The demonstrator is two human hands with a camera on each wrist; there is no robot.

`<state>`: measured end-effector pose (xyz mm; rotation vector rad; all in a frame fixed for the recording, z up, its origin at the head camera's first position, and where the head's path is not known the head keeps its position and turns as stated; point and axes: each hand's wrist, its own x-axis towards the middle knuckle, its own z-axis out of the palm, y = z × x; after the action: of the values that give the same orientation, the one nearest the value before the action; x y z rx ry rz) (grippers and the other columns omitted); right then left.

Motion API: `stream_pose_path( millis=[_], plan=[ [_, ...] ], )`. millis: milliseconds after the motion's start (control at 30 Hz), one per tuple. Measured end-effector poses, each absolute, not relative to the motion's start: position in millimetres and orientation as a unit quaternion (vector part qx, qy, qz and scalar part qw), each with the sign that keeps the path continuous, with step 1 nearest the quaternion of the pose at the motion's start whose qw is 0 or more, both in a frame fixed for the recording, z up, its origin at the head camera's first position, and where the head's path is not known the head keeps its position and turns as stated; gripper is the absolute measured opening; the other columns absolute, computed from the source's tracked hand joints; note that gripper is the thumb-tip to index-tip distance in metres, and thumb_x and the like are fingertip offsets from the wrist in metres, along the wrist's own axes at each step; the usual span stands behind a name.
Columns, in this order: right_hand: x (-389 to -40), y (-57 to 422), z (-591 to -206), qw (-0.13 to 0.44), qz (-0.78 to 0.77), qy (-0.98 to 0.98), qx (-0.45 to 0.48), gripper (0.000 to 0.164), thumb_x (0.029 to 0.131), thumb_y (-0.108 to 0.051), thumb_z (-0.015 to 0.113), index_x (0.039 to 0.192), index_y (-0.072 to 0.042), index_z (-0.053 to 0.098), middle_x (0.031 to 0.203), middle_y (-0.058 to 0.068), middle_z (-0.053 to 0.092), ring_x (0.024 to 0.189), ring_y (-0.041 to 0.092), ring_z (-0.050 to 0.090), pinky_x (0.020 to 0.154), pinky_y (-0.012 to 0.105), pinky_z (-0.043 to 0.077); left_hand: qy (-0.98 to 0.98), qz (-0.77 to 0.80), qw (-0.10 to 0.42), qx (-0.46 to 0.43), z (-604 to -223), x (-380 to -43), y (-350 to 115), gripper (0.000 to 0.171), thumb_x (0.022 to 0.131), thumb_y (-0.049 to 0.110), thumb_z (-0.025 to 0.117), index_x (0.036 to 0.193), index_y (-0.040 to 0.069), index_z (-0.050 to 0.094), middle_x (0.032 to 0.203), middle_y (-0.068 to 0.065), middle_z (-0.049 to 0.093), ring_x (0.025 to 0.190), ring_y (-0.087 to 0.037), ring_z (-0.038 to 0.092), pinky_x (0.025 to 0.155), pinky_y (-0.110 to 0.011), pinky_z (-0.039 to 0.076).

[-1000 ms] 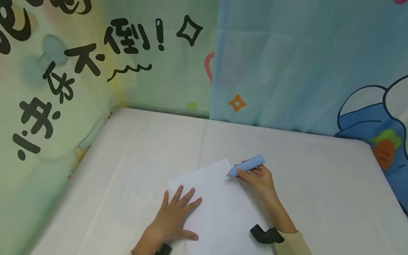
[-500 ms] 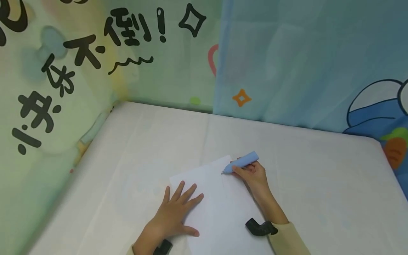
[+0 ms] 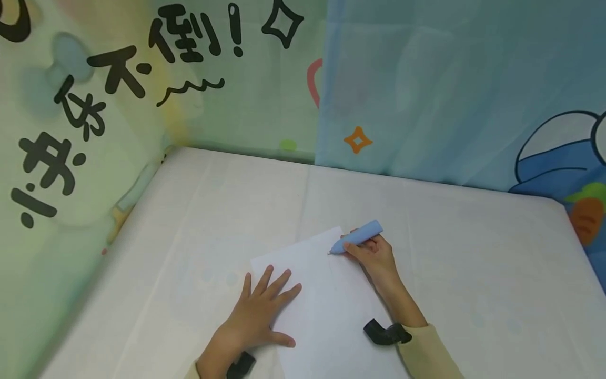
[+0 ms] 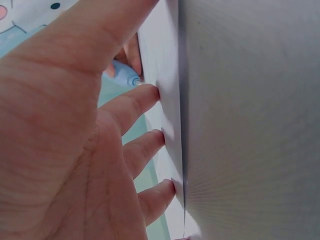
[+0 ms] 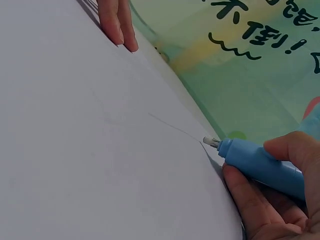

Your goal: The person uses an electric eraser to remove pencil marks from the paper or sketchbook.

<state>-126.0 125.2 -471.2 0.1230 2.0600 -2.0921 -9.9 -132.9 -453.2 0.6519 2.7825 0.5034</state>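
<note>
One left hand (image 3: 255, 314) splays over paper (image 3: 331, 321); the right hand (image 3: 377, 263) pinches a pen-like blue tool (image 3: 361, 234), shifted inward, apparently to follow a faint line (image 5: 175, 127).

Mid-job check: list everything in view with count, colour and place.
Table: one, white, lower view
Paper sheet: one, white, on the table
Pen-shaped tool: one, light blue, near paper's far right corner
Drawn line: at least one, grey, on the paper
Green backdrop: one stretch, left and behind
Blue backdrop: one, behind, right
Lettering: several characters, black, on green
Printed stars: two, orange and black, on backdrops
Printed carrot: one, orange, right
Wrist devices: two, black, one per wrist
Sleeves: two, pale yellow, lower edge
Left hand: one, fingers spread, touching paper
Right hand: one, gripping tool
</note>
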Motion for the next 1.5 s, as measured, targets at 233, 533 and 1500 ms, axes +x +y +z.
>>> stream_pose_path(
  millis=[233, 533, 1500],
  plan=[
    [-125.9, 125.8, -472.0, 0.095, -0.703, 0.704, 0.02, 0.044, 0.087, 0.001, 0.069, 0.124, 0.009, 0.046, 0.111, 0.009, 0.07, 0.098, 0.004, 0.068, 0.086, 0.023, 0.054, 0.951, 0.18, 0.12, 0.222, -450.8, -9.9, -133.0, 0.098, 0.067, 0.059, 0.079, 0.15, 0.022, 0.04, 0.16, -0.007, 0.027, 0.148, -0.041, 0.015, 0.109, -0.071, 0.014],
    [-126.3, 126.8, -474.3, 0.087, -0.707, 0.702, 0.009, 0.04, 0.087, 0.003, 0.069, 0.121, 0.009, 0.047, 0.101, -0.003, 0.072, 0.096, 0.005, 0.068, 0.085, 0.022, 0.054, 0.953, 0.17, 0.123, 0.219, -454.8, -10.5, -132.9, 0.099, 0.068, 0.061, 0.077, 0.151, 0.024, 0.039, 0.161, -0.006, 0.026, 0.148, -0.04, 0.013, 0.111, -0.07, 0.012],
    [-128.5, 129.4, -478.5, 0.085, -0.712, 0.696, -0.011, 0.043, 0.086, 0.007, 0.067, 0.123, 0.012, 0.047, 0.095, -0.014, 0.071, 0.092, 0.004, 0.069, 0.081, 0.021, 0.055, 0.953, 0.17, 0.126, 0.216, -452.6, -9.2, -131.8, 0.099, 0.068, 0.062, 0.077, 0.151, 0.024, 0.039, 0.161, -0.006, 0.026, 0.148, -0.039, 0.013, 0.111, -0.07, 0.012]
  ],
)
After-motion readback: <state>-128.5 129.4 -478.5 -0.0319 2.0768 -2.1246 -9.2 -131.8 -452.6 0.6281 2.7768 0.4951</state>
